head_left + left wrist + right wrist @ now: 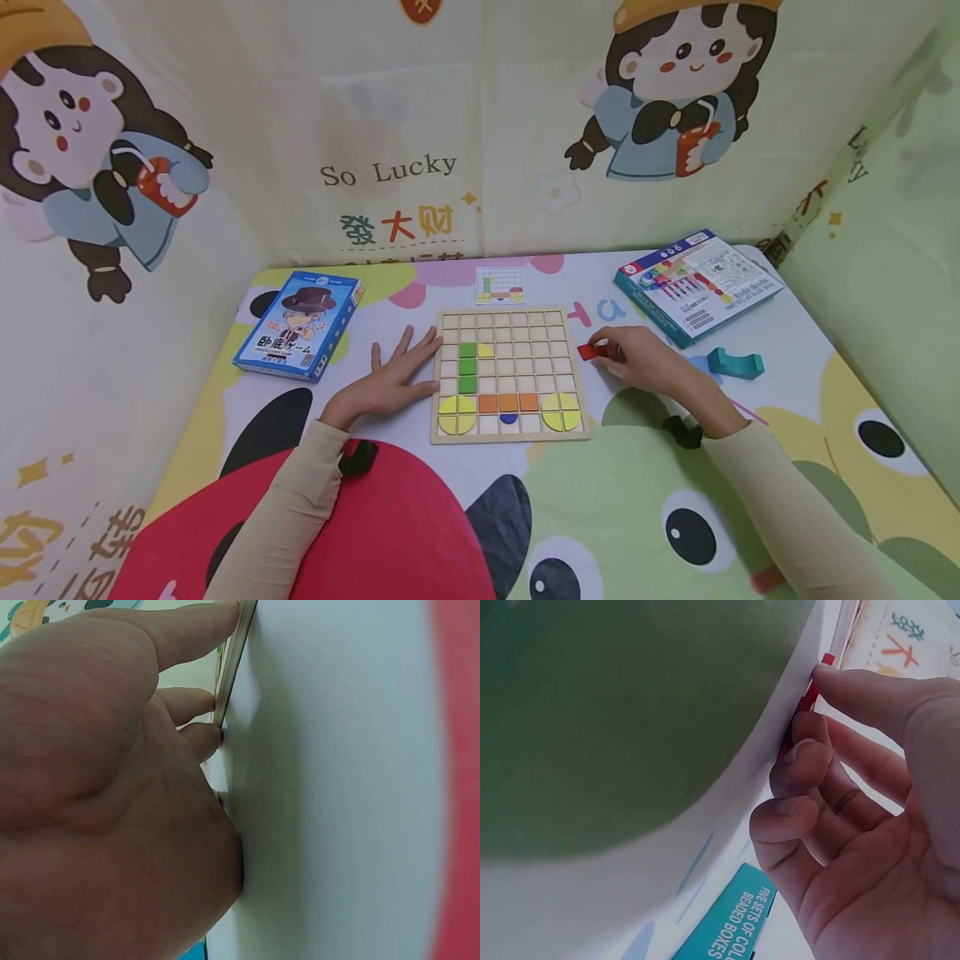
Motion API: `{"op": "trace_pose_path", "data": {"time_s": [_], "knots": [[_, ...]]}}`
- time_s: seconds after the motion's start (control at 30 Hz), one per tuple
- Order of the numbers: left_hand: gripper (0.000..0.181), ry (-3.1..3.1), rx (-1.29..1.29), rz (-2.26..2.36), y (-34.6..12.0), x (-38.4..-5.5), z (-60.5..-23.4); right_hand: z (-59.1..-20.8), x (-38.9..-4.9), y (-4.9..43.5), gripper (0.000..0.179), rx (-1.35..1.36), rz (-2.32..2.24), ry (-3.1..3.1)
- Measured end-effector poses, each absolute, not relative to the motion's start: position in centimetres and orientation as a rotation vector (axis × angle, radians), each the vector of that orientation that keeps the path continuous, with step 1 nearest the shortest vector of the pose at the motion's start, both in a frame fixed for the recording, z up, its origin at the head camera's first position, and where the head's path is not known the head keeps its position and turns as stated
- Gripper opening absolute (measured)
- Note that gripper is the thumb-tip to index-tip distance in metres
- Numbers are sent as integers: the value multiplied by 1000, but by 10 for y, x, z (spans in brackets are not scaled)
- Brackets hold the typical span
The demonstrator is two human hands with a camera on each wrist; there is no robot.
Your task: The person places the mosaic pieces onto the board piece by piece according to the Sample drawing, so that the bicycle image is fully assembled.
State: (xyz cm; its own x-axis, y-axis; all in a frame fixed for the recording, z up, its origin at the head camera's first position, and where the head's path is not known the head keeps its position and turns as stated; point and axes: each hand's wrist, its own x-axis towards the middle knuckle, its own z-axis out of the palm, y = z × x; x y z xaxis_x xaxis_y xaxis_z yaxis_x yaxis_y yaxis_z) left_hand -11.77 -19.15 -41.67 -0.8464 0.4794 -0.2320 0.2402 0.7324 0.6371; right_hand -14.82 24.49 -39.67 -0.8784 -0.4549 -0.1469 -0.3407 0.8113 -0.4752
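Note:
A wooden grid board [511, 321] lies on the table. On it sit green squares [468, 367], orange squares [508, 403], yellow quarter-round tiles [561, 412] and a blue half-round tile [508, 418]. Spread fingers of my left hand [386, 379] touch the board's left edge, thumb and fingertips against its side. To the right of the board, my right hand [645, 358] pinches red tiles [587, 352] between thumb and curled fingers, low over the tabletop. In the right wrist view the red tiles [808, 699] are partly hidden by the fingers.
A printed pattern card [499, 285] lies just behind the board. A blue game box [303, 325] is at the left, and a teal-edged box [697, 283] at the back right. Near my right forearm stands a teal bracket-shaped piece [735, 364].

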Motion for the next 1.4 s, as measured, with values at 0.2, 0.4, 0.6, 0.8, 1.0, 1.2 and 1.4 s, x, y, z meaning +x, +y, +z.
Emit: {"op": "trace_pose_path", "data": {"time_s": [0.2, 0.4, 0.6, 0.8, 1.0, 1.2, 1.4], "knots": [[83, 2553, 557, 867, -192, -118, -418, -397, -149, 245, 35, -630, -656, 2747], [83, 2552, 551, 871, -192, -118, -417, -397, -149, 245, 32, -621, -662, 2748], [83, 2551, 545, 862, -192, -118, -418, -397, -147, 245, 31, -621, -657, 2758], [83, 2554, 547, 868, -192, -118, -418, -395, -142, 246, 32, -591, -646, 2771], [83, 2552, 549, 870, -192, -118, -418, -395, -133, 242, 30, -620, -633, 2795], [83, 2552, 552, 861, -191, -118, -417, -393, -122, 238, 28, -672, -629, 2818], [83, 2555, 556, 861, -192, -118, -417, -389, -110, 228, 27, -712, -648, 2814]]}}
